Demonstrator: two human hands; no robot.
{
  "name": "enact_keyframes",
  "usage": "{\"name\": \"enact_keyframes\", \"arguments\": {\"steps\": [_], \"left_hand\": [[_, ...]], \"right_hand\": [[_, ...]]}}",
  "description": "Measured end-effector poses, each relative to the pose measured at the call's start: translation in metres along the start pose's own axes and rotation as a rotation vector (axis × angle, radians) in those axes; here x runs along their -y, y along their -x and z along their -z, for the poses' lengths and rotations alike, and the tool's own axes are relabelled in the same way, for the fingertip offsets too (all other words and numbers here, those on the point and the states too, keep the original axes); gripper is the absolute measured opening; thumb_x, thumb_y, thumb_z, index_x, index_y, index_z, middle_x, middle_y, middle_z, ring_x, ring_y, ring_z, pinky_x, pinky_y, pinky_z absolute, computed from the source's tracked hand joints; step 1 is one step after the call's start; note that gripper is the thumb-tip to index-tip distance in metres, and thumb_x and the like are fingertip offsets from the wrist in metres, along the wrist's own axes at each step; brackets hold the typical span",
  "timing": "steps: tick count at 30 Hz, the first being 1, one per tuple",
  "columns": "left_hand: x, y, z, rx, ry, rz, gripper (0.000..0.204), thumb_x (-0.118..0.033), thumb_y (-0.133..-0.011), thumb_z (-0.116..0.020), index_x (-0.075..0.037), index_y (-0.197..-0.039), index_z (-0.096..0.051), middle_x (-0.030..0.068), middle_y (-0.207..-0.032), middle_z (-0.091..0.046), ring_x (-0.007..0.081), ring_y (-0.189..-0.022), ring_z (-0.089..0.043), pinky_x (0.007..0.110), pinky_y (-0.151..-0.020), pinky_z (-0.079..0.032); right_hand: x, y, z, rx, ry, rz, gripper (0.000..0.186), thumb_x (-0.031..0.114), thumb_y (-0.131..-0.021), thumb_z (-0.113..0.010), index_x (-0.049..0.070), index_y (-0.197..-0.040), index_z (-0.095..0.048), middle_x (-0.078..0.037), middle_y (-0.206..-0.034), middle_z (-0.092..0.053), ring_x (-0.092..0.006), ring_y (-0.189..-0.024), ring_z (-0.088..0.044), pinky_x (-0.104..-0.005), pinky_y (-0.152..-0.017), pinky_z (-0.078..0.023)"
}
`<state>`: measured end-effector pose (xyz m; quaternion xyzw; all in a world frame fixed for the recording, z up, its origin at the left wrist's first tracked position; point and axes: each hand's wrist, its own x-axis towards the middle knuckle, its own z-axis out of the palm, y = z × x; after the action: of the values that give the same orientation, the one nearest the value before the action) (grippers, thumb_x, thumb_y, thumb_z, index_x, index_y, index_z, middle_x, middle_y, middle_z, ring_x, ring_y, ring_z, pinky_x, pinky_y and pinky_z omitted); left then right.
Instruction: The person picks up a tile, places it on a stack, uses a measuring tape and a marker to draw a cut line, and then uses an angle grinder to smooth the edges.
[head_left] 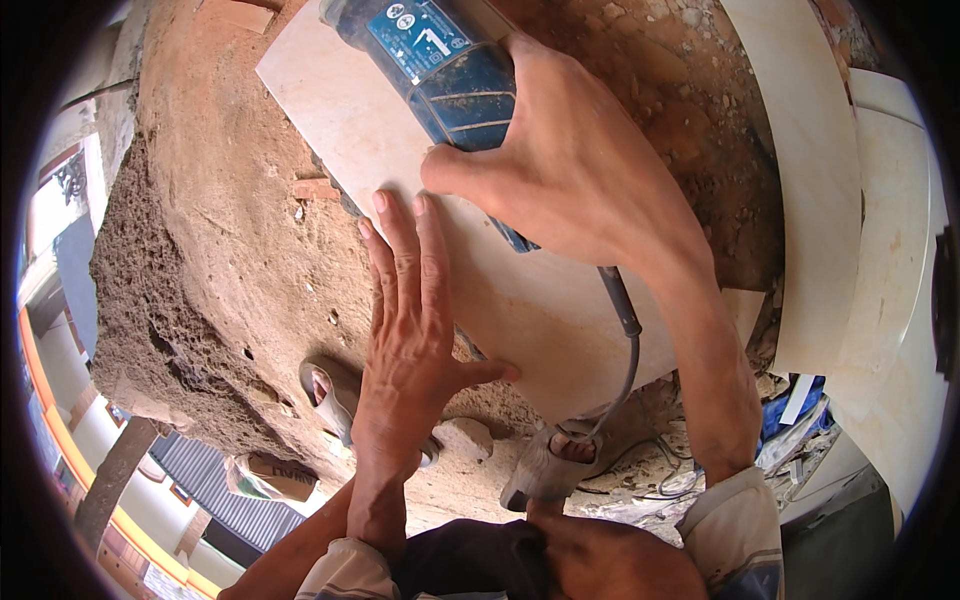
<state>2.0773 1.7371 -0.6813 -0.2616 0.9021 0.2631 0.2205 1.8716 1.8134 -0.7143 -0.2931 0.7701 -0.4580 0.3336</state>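
Observation:
A pale cream tile point(520, 310) lies slantwise across the sandy ground in front of me. My right hand point(575, 150) is wrapped round the body of a blue corded angle grinder point(465, 105), which is over the tile's far part. The grinder's front end runs out of the picture at the top, so its disc is hidden. From the rear of the grinder a black cord point(628, 345) hangs down toward my feet. My left hand point(405, 310) lies flat on the tile's left edge, fingers stretched forward and thumb out to the right, holding nothing.
Large cream tiles point(805, 210) stand along the right side. Broken rubble point(650, 80) covers the ground beyond my right hand. Close by are my sandaled feet point(555, 455), a loose stone point(465, 438) and a blue plastic bag point(800, 415). A rough, pitted edge point(160, 290) borders the ground at left.

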Motion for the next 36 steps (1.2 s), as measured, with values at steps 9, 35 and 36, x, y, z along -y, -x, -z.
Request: {"name": "enact_keyframes", "arguments": {"steps": [9, 35, 36], "left_hand": [[0.001, 0.001, -0.002, -0.004, 0.026, 0.006, 0.166, -0.021, -0.045, -0.107, -0.006, -0.176, -0.006, 0.0297, -0.181, 0.004, 0.0491, -0.167, 0.002, 0.053, -0.138, -0.014], [0.004, 0.0, -0.005, -0.037, 0.018, -0.022, 0.171, -0.022, -0.04, -0.108, -0.008, -0.177, -0.007, 0.0316, -0.18, 0.001, 0.0509, -0.167, 0.002, 0.054, -0.138, -0.015], [0.004, 0.0, -0.005, -0.038, 0.02, -0.027, 0.171, -0.023, -0.04, -0.108, -0.008, -0.177, -0.007, 0.0315, -0.18, 0.001, 0.0512, -0.167, 0.002, 0.054, -0.138, -0.015]], "right_hand": [[0.005, 0.01, 0.008, 0.051, -0.028, -0.069, 0.044, 0.026, -0.08, -0.082, -0.014, -0.084, -0.064, -0.035, -0.073, -0.066, -0.0438, -0.069, -0.076, -0.0486, -0.068, -0.06], [-0.001, 0.018, 0.006, 0.056, -0.047, -0.037, 0.046, 0.026, -0.082, -0.085, -0.014, -0.078, -0.063, -0.03, -0.067, -0.065, -0.0327, -0.062, -0.074, -0.0458, -0.06, -0.057], [-0.002, 0.019, 0.006, 0.042, -0.042, -0.038, 0.046, 0.026, -0.082, -0.085, -0.013, -0.078, -0.063, -0.03, -0.067, -0.065, -0.0326, -0.062, -0.074, -0.0457, -0.06, -0.057]]}}
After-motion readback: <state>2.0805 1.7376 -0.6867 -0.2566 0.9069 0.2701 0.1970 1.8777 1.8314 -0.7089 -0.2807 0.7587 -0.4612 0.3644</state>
